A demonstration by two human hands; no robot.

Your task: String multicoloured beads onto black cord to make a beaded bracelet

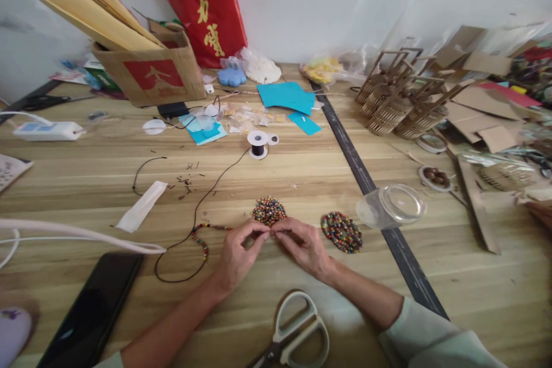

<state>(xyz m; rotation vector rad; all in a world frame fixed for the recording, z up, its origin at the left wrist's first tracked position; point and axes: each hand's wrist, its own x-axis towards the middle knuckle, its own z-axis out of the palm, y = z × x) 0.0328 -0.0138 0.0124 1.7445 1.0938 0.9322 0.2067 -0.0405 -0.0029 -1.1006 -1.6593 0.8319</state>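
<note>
Thin black cord (202, 198) is pinched between narrowed fingertips of left hand (236, 253) and right hand (304, 244) beside heap of small multicoloured beads (268, 210); bead threading judged underway, steady alignment needed.

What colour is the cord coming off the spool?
Black cord, from the white spool; head view.

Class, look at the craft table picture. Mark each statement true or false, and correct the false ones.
1. Both hands meet at a pile of beads. True: the left hand and right hand pinch together at the near edge of the bead pile.
2. The scissors lie beyond the beads, near the wall. False: the scissors lie close to the person, between the forearms.
3. Some beads are already on the black cord. True: a beaded stretch shows left of the hands.
4. The clear jar stands upright. False: the jar lies on its side.
</note>
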